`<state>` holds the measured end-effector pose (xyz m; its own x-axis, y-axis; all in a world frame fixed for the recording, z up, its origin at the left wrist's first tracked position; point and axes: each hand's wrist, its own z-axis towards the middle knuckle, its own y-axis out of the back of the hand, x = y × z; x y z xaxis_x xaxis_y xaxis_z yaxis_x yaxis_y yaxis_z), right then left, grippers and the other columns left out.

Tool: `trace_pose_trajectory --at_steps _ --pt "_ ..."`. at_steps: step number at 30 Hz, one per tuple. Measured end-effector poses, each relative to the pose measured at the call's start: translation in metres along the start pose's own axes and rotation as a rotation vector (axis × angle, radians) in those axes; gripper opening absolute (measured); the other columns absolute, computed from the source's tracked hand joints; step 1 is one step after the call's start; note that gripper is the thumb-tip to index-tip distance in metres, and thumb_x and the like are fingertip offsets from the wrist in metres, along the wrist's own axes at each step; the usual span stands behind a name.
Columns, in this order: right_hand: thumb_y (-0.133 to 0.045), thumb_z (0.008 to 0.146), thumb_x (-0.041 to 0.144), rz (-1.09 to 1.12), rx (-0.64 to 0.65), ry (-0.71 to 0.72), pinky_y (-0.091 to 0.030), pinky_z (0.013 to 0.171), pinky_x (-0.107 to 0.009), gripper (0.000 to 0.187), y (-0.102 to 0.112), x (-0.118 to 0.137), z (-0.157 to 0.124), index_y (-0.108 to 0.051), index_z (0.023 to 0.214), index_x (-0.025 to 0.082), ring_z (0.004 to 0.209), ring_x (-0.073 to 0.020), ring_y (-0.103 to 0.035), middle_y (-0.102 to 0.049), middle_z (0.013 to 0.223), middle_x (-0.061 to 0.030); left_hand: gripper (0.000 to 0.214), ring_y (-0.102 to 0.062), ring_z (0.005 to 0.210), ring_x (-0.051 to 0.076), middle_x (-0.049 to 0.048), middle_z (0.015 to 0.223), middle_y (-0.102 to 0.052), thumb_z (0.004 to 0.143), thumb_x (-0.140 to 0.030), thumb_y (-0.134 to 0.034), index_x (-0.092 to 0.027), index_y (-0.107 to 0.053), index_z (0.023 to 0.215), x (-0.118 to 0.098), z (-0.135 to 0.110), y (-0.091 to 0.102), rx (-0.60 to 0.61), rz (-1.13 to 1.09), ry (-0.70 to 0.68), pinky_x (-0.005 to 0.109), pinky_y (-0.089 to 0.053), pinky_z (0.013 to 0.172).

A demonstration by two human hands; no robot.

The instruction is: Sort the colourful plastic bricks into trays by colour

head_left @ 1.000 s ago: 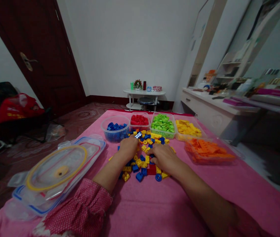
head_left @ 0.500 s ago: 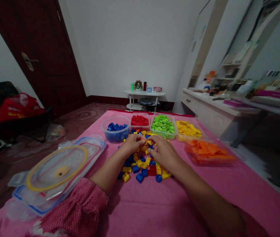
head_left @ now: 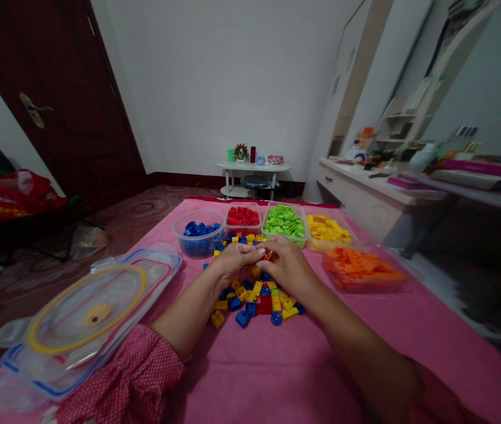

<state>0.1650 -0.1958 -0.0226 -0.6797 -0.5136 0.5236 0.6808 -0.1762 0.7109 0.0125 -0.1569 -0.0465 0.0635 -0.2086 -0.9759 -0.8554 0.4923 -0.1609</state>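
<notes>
Above the middle of a loose pile of toy building bricks [head_left: 256, 290], my two hands meet at the fingertips. A small orange building brick [head_left: 269, 256] shows between them, mostly covered by the fingers. My left hand [head_left: 236, 261] is closed, its thumb and fingertips pinching the brick from the left. From the right, my right hand [head_left: 289, 263] curls its fingers and thumb around the same spot. Yellow and blue bricks make up most of the pile, with a red brick [head_left: 264, 304] and a blue wheel-like piece [head_left: 276, 318] at its near edge.
Behind the pile stand a round tub of blue bricks [head_left: 200, 242] and boxes of red [head_left: 244, 218], green [head_left: 284, 222] and yellow bricks [head_left: 328, 231]. An orange-brick box [head_left: 365, 270] sits right. Stacked clear lids [head_left: 86, 318] lie left on the pink cloth [head_left: 241, 377].
My hands have come together, with the orange brick now between both instead of at the left fingertips. The whole view has shifted slightly, so everything sits a little further left.
</notes>
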Motion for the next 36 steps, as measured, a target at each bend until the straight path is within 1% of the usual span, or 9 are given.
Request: trace_pose_trajectory --at_steps 4,9,16,19,21,25,29,33,36 --pt "-0.067 0.069 0.012 0.001 -0.049 0.0 -0.041 0.078 -0.028 0.02 0.002 -0.001 0.001 -0.066 0.088 0.019 0.085 -0.0163 -0.053 -0.057 0.086 -0.0023 0.041 -0.05 0.046 0.007 0.0007 0.057 -0.055 0.069 -0.049 -0.068 -0.009 -0.061 0.077 -0.003 0.0 -0.005 0.036 -0.142 0.02 0.018 -0.04 0.044" --pt "-0.062 0.072 0.011 0.005 -0.11 -0.013 -0.042 0.08 -0.028 0.019 0.002 -0.001 0.0 -0.065 0.088 0.021 0.089 -0.0161 -0.054 -0.057 0.09 -0.0025 0.032 -0.056 0.058 0.008 0.0044 0.067 -0.06 0.082 -0.041 -0.057 -0.01 -0.063 0.086 -0.007 0.002 -0.004 -0.046 -0.288 0.075 0.017 -0.044 0.054" --pt "-0.058 0.073 0.01 0.052 -0.146 0.011 -0.043 0.076 -0.026 0.02 0.002 0.0 0.0 -0.066 0.088 0.02 0.084 -0.0145 -0.057 -0.062 0.087 -0.0016 0.032 -0.059 0.064 0.007 0.0034 0.075 -0.063 0.076 -0.03 -0.067 -0.015 -0.065 0.104 -0.007 0.0 -0.001 0.007 -0.271 0.0 0.015 -0.045 0.057" --pt "-0.059 0.073 0.013 -0.012 -0.12 0.011 -0.043 0.073 -0.025 0.016 0.017 -0.005 0.005 -0.067 0.085 0.019 0.082 -0.0144 -0.058 -0.065 0.086 -0.0021 0.037 -0.061 0.068 0.008 0.0056 0.085 -0.066 0.073 -0.03 -0.07 -0.017 -0.063 0.108 -0.006 0.001 0.001 -0.028 -0.226 0.014 0.017 -0.046 0.06" --pt "-0.06 0.072 0.015 -0.133 -0.104 -0.036 -0.043 0.071 -0.025 0.014 0.038 -0.013 0.008 -0.068 0.083 0.019 0.08 -0.0151 -0.059 -0.066 0.087 -0.0027 0.04 -0.062 0.07 0.009 0.0071 0.092 -0.067 0.072 -0.031 -0.071 -0.017 -0.063 0.108 -0.006 0.002 0.003 -0.078 -0.145 0.011 0.017 -0.046 0.06" --pt "-0.061 0.071 0.021 -0.437 -0.102 -0.269 -0.043 0.067 -0.027 0.018 0.097 -0.042 0.005 -0.07 0.086 0.022 0.076 -0.0173 -0.061 -0.069 0.086 -0.0022 0.043 -0.062 0.069 0.01 0.0078 0.09 -0.069 0.068 -0.033 -0.073 -0.014 -0.064 0.105 -0.004 0.003 0.005 -0.124 0.138 -0.032 0.018 -0.044 0.056" --pt "-0.064 0.07 0.03 -0.704 -0.056 -0.559 -0.044 0.068 -0.033 0.024 0.139 -0.071 -0.005 -0.07 0.092 0.024 0.084 -0.0246 -0.063 -0.069 0.092 -0.0067 0.04 -0.059 0.06 0.011 0.0054 0.08 -0.069 0.064 -0.034 -0.073 -0.012 -0.067 0.097 0.0 0.002 0.001 0.051 0.366 -0.032 0.02 -0.043 0.054" --pt "-0.067 0.069 0.039 -0.773 0.054 -0.696 -0.044 0.071 -0.039 0.035 0.141 -0.076 -0.007 -0.069 0.1 0.026 0.093 -0.0308 -0.061 -0.067 0.103 -0.0097 0.026 -0.058 0.059 0.012 0.0018 0.067 -0.068 0.059 -0.029 -0.074 -0.015 -0.071 0.081 0.001 -0.006 -0.007 0.232 0.743 -0.008 0.019 -0.041 0.054" --pt "-0.063 0.073 0.036 -0.754 0.087 -0.564 -0.043 0.071 -0.036 0.027 0.118 -0.056 -0.002 -0.069 0.097 0.026 0.093 -0.028 -0.06 -0.067 0.102 -0.0085 0.028 -0.057 0.057 0.013 0.0003 0.066 -0.068 0.051 -0.031 -0.078 -0.02 -0.073 0.077 -0.006 -0.019 -0.019 0.201 1.12 -0.036 0.02 -0.037 0.05"
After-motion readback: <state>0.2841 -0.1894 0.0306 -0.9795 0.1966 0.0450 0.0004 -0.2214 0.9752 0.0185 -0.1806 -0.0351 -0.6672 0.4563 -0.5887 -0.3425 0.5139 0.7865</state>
